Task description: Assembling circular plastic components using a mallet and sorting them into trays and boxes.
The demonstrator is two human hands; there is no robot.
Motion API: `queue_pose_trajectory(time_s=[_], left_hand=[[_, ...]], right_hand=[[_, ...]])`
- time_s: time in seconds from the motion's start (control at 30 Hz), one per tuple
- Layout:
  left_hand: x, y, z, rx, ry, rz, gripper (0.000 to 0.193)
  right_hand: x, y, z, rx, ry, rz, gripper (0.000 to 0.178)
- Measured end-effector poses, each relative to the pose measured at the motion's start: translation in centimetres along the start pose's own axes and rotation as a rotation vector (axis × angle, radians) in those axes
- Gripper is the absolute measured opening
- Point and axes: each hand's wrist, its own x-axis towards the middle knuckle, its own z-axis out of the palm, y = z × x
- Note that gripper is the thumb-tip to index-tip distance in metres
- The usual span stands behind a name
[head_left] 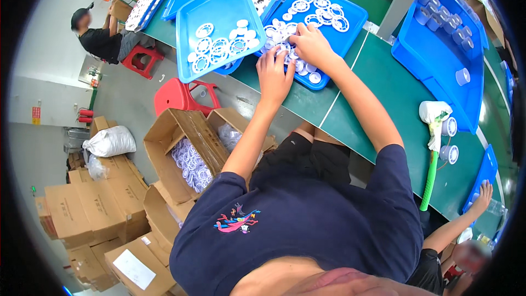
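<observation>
Both my hands work over a blue tray point(350, 13) that holds white plastic parts. Small white caps point(314, 78) are heaped on its near side, and flat toothed rings point(339, 23) lie toward its far side. At the near left of the heap, the bent fingers of my left hand point(274, 79) close on a white plastic ring point(283, 49). My right hand point(312, 48) is beside it, fingers curled down among the parts; whatever is under its fingertips is hidden. Just left, a second blue tray point(183, 49) sits tilted with more rings and caps.
A green-handled tool with a wrapped white head point(435, 112) lies on the green table point(378, 87) near white spools point(449, 154). Large blue bins point(438, 85) stand right. Red stools point(171, 97) and cardboard boxes point(93, 203) fill the left floor. Other people sit far left and lower right.
</observation>
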Motion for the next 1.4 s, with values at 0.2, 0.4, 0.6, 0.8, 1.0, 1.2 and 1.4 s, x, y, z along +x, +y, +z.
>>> queue_pose_trajectory(time_s=[0.2,0.4,0.6,0.8,1.0,1.2,1.4], left_hand=[[-0.1,0.0,0.3,-0.014,0.018,-0.003,0.038],[0.2,-0.4,0.5,-0.018,0.034,0.009,0.045],[0.8,-1.1,0.5,-0.084,-0.015,0.033,0.045],[0.6,-0.7,0.3,-0.180,-0.013,0.011,0.043],[0.5,-1.0,-0.3,-0.222,-0.059,-0.042,0.045],[0.3,-0.8,-0.2,-0.174,-0.068,-0.014,0.047],[0.3,-0.9,-0.2,-0.149,-0.055,-0.004,0.044]], right_hand=[[0.2,0.9,-1.1,0.057,-0.083,-0.041,0.027],[1.5,-0.2,-0.9,-0.042,-0.068,0.106,0.039],[2.9,-0.8,-1.6,-0.140,-0.202,0.090,0.038],[1.5,0.6,-2.0,0.062,-0.047,0.043,0.028],[0.2,2.3,-4.3,0.513,0.188,0.318,0.023],[0.8,3.9,-4.7,-0.018,0.357,0.274,0.047],[2.1,0.1,-0.8,-0.009,0.123,0.127,0.056]])
